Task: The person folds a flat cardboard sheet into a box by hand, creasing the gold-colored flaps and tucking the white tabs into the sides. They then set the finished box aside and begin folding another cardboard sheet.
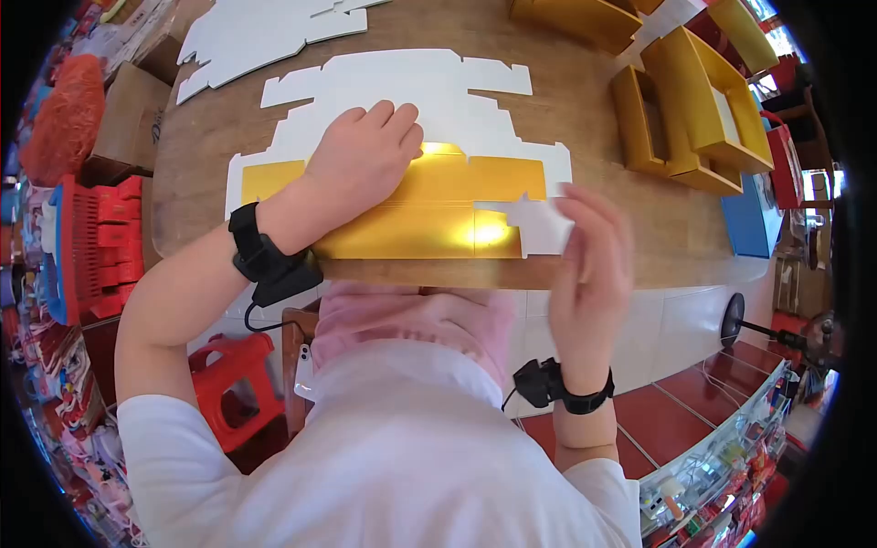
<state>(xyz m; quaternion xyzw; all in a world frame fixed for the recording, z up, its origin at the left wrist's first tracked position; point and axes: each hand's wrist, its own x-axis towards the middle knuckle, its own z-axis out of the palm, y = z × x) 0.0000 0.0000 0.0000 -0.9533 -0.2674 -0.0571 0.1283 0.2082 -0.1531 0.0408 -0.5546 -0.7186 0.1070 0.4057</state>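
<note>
A flat cardboard box blank, white with gold panels [429, 233], lies at the table's near edge. Its white part [393, 78] reaches away from me, and notched tabs run along its sides. My left hand [370, 155] rests on the blank where white meets gold. Its fingers are curled in, and whatever may be under them is hidden. At the blank's right end, my right hand [596, 260] is beside a white flap [542, 226]. Motion blurs this hand, but its fingers look stretched out with nothing visible in them.
More white blanks [274, 36] lie at the table's far left. Gold boxes [703, 110] stand at the right, near a blue box [754, 224]. Below on the left are a red stool [237, 384] and a red basket [80, 247]. A fan [734, 318] stands at right.
</note>
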